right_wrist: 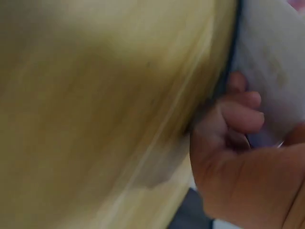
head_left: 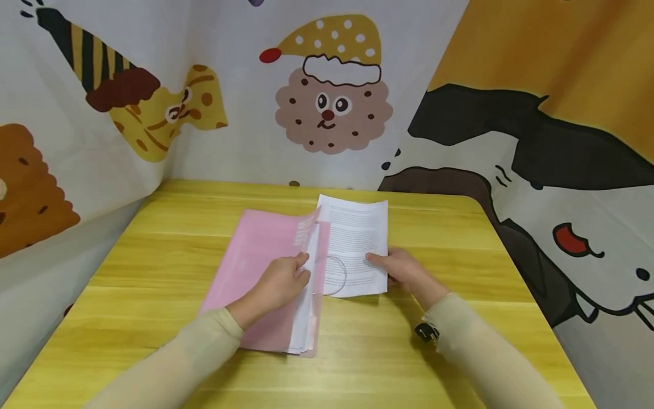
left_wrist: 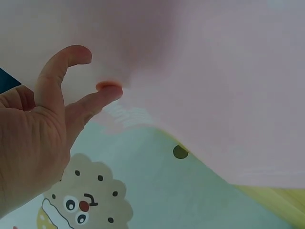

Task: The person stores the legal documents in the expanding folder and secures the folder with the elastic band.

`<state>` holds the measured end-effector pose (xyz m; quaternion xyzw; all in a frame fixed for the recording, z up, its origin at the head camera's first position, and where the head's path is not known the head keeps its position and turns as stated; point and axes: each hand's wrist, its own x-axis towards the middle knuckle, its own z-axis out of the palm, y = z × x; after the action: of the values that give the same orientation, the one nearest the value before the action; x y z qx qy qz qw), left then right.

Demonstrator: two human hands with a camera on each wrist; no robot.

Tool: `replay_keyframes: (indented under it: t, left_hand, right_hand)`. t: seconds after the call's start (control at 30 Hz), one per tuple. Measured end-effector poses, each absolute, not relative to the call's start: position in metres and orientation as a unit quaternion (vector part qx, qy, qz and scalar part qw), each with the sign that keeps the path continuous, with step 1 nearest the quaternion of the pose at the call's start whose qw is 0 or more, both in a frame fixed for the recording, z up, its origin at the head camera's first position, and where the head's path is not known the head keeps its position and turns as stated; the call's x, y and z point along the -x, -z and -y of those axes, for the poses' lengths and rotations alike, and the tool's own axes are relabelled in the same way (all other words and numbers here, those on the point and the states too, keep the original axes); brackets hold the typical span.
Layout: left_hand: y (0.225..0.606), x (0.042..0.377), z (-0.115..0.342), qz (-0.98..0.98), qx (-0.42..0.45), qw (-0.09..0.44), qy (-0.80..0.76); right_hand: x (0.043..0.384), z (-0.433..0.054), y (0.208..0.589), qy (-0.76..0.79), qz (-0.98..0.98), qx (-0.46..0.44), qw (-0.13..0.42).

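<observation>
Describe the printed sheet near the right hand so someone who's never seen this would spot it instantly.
On the yellow wood-grain table, find the pink folder near the middle. At its right side, the right hand pinches a white printed sheet near its right edge. Unlike the papers inside the folder, this one reaches well out, showing lines of text.

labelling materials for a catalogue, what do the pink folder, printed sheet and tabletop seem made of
Pink folder: probably thin plastic with a satin finish; its smooth cover bends. Printed sheet: matt white paper, judging by its dense text and slightly curling edges. Tabletop: wood-grained with a slight sheen, real wood or laminate.
</observation>
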<state>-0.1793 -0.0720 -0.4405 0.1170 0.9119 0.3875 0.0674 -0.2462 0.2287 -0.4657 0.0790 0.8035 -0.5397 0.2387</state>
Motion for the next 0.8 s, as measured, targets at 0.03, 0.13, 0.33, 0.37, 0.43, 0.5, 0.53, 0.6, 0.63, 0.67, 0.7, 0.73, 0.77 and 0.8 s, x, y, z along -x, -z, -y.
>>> replay_keyframes:
  t: [0.03, 0.13, 0.33, 0.37, 0.43, 0.5, 0.53, 0.6, 0.63, 0.67, 0.7, 0.73, 0.77, 0.8]
  left_hand:
    - [0.440, 0.179, 0.071, -0.914, -0.120, 0.065, -0.383]
    - [0.436, 0.179, 0.068, -0.912, -0.122, 0.071, -0.386]
    - [0.428, 0.176, 0.064, -0.920, -0.116, 0.086, -0.363]
    - [0.428, 0.175, 0.064, -0.927, -0.117, 0.083, -0.347]
    - [0.428, 0.173, 0.065, -0.938, -0.120, 0.074, -0.318]
    - [0.428, 0.171, 0.065, -0.944, -0.130, 0.063, -0.298]
    - [0.429, 0.171, 0.065, -0.944, -0.139, 0.055, -0.293]
    - [0.429, 0.170, 0.064, -0.944, -0.149, 0.043, -0.292]
    - [0.429, 0.170, 0.064, -0.943, -0.152, 0.039, -0.295]
    - [0.429, 0.170, 0.064, -0.942, -0.154, 0.032, -0.296]
    - [0.428, 0.169, 0.063, -0.942, -0.155, 0.020, -0.298]
    - [0.426, 0.169, 0.064, -0.941, -0.152, 0.010, -0.301]
    - [0.424, 0.169, 0.064, -0.940, -0.146, 0.002, -0.309]
    - [0.421, 0.169, 0.066, -0.938, -0.142, -0.008, -0.317]
  right_hand:
    - [0.245, -0.226, 0.466, 0.514, -0.825, -0.078, 0.221]
    - [0.242, -0.228, 0.462, 0.461, -0.866, -0.085, 0.175]
    - [0.237, -0.260, 0.460, 0.474, -0.859, -0.075, 0.179]
    - [0.235, -0.266, 0.460, 0.484, -0.851, -0.071, 0.191]
    - [0.232, -0.275, 0.461, 0.507, -0.830, -0.055, 0.227]
    - [0.229, -0.281, 0.462, 0.523, -0.809, -0.035, 0.266]
    - [0.228, -0.283, 0.462, 0.527, -0.802, -0.026, 0.280]
    - [0.225, -0.286, 0.462, 0.529, -0.792, -0.005, 0.304]
    - [0.225, -0.286, 0.461, 0.528, -0.790, 0.008, 0.313]
    - [0.225, -0.287, 0.461, 0.525, -0.788, 0.021, 0.320]
    - [0.225, -0.287, 0.460, 0.522, -0.788, 0.030, 0.325]
    - [0.226, -0.288, 0.458, 0.517, -0.790, 0.037, 0.328]
    - [0.227, -0.288, 0.457, 0.511, -0.794, 0.041, 0.326]
    - [0.227, -0.288, 0.456, 0.507, -0.798, 0.041, 0.324]
